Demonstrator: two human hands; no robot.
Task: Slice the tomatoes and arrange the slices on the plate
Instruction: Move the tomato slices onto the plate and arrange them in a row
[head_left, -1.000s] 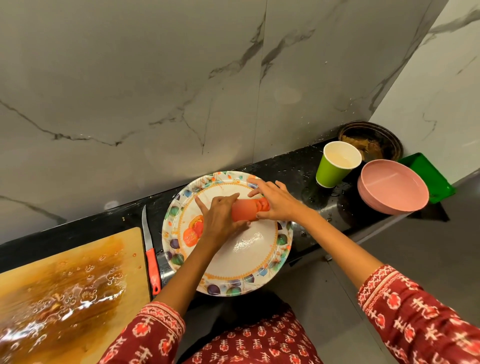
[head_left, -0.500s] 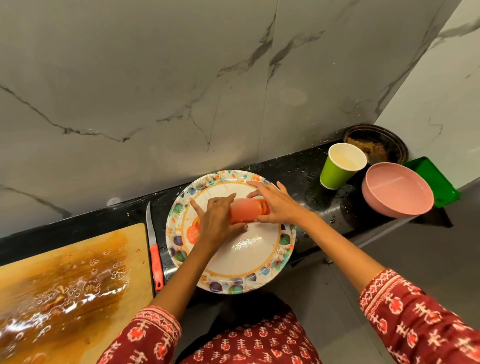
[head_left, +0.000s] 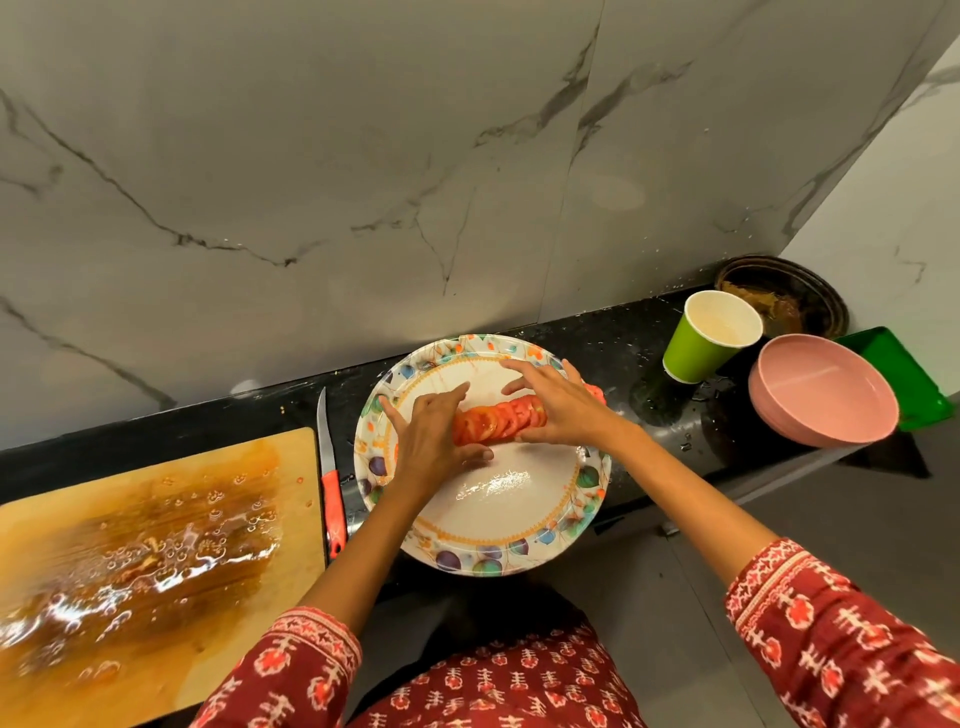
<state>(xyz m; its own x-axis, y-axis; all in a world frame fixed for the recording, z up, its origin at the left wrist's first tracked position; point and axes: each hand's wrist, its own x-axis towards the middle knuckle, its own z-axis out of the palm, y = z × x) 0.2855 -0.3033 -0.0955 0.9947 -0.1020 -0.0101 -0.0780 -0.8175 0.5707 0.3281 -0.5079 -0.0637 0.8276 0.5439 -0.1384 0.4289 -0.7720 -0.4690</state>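
Observation:
A row of red tomato slices (head_left: 500, 422) lies fanned across the upper half of the flower-rimmed white plate (head_left: 498, 512) on the black counter. My left hand (head_left: 428, 441) sits at the row's left end, fingers stretched over it and thumb below it. At the right end my right hand (head_left: 563, 410) rests on the slices with straight, spread fingers. A bit of red slice (head_left: 597, 392) shows behind the right hand. Both hands hide the ends of the row.
A red-handled knife (head_left: 332, 501) lies between the plate and a wet wooden cutting board (head_left: 156, 545) at the left. To the right stand a green paper cup (head_left: 709, 335), a pink bowl (head_left: 826, 397), a green tray (head_left: 906, 371) and a dark dish (head_left: 784, 296). A marble wall rises behind.
The tight stack held between both hands has come down onto the plate and spread into an overlapping row. My hands have moved apart and their fingers have straightened.

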